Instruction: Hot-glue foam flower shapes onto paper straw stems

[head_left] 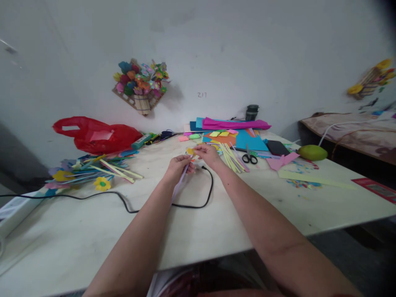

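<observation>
My left hand [178, 168] is closed on a thin lilac paper stem [182, 178], which slants down toward my left forearm. At the stem's top is a small yellow paper flower [190, 151]. My right hand [208, 154] pinches this flower at its edge, close to the left fingertips. A bit of orange shows between the hands; its shape is too small to tell. Under the hands, a black cable [212, 187] curves across the table. Right of my right hand lie loose pale yellow and lilac paper strips [229, 159].
Finished paper flowers [102, 183] and a red plastic bag [102, 136] are at the left. Black-handled scissors [249, 158], a dark phone [277, 148], coloured paper sheets [252, 140], paper scraps [305, 183] and a green mango-like fruit [313, 152] lie at the right. A white power strip [21, 210] sits far left.
</observation>
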### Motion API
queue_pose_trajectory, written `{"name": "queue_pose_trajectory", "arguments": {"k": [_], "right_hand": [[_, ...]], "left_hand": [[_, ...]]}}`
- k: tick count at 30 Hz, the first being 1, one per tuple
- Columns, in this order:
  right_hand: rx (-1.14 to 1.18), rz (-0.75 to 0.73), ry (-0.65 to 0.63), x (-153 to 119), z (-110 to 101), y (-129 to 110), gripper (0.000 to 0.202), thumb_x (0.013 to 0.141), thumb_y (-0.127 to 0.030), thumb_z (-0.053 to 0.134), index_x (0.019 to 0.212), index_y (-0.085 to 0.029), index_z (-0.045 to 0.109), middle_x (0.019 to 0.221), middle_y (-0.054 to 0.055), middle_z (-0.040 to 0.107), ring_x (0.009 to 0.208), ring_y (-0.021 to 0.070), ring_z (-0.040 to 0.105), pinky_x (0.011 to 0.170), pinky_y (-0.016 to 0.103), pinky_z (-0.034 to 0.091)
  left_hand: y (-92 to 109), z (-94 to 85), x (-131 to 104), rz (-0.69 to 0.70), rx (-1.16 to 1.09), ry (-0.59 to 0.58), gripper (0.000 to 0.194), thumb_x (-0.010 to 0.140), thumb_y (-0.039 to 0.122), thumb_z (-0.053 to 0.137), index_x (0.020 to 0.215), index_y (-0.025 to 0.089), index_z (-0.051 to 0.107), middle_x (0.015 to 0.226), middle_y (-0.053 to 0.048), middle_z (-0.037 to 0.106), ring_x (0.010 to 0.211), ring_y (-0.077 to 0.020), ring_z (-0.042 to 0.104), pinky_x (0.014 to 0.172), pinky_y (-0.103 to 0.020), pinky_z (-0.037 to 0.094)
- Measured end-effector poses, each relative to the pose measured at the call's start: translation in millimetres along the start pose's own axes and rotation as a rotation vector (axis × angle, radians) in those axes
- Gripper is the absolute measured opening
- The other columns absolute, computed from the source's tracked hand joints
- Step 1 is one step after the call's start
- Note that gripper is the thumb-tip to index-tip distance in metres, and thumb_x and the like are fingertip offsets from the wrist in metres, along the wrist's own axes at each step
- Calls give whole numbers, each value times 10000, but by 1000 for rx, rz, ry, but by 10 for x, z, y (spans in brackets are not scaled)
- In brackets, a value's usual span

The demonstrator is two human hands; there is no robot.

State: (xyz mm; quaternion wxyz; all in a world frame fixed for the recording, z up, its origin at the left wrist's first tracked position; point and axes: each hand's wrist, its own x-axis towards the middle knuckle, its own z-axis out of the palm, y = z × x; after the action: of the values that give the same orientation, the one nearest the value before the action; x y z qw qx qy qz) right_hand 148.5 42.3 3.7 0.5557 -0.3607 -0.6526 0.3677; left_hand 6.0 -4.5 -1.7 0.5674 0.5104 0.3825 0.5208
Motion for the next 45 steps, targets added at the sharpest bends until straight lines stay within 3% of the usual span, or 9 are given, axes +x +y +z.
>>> {"name": "queue_pose_trajectory", "arguments": {"k": [10, 20, 27, 32, 38, 45], "right_hand": [[-67, -82, -47, -4, -11, 24, 102, 671, -237, 614, 738, -177, 663, 738, 6, 668, 702, 139, 612, 663, 286, 511], [-148, -139, -77, -34, -9, -36, 100, 681, -159, 592, 732, -175, 676, 715, 5, 674, 727, 138, 618, 746, 293, 487], [-271, -236, -92, -15, -13, 52, 137, 710, -175, 585, 797, -180, 691, 817, 30, 694, 811, 158, 632, 794, 310, 482], [-395, -237, -110, -51, -13, 40, 219, 708, -172, 571, 889, -220, 685, 906, 16, 692, 840, 172, 627, 746, 308, 499], [-447, -376, -81, -103, -39, -68, 525, 612, -48, 503, 1110, -196, 586, 1255, 53, 546, 1130, 212, 499, 750, 301, 508], [-565, -449, -28, -93, -66, -41, 494, 612, -45, 493, 1061, -209, 614, 1256, 50, 544, 1160, 216, 466, 951, 389, 411]], "left_hand": [[22, 20, -9, -13, -18, 25, 221, 674, 248, 661, 805, 108, 552, 543, -36, 623, 407, -123, 565, 417, -205, 418], [40, 28, -16, -9, -21, 35, 222, 674, 255, 669, 795, 104, 561, 543, -35, 621, 409, -117, 563, 411, -197, 413], [26, 32, -16, 13, -12, 48, 216, 662, 241, 657, 789, 103, 551, 545, -37, 619, 418, -124, 569, 421, -202, 417], [14, 18, -6, 47, 6, 58, 221, 651, 260, 658, 771, 113, 543, 550, -37, 621, 425, -122, 569, 430, -206, 418], [13, -1, 3, 108, 11, 97, 280, 632, 302, 660, 807, 132, 525, 569, -25, 633, 436, -127, 573, 434, -214, 421], [40, 44, -28, 116, 45, 141, 284, 627, 296, 650, 826, 130, 534, 557, -14, 623, 440, -126, 570, 452, -223, 430]]}}
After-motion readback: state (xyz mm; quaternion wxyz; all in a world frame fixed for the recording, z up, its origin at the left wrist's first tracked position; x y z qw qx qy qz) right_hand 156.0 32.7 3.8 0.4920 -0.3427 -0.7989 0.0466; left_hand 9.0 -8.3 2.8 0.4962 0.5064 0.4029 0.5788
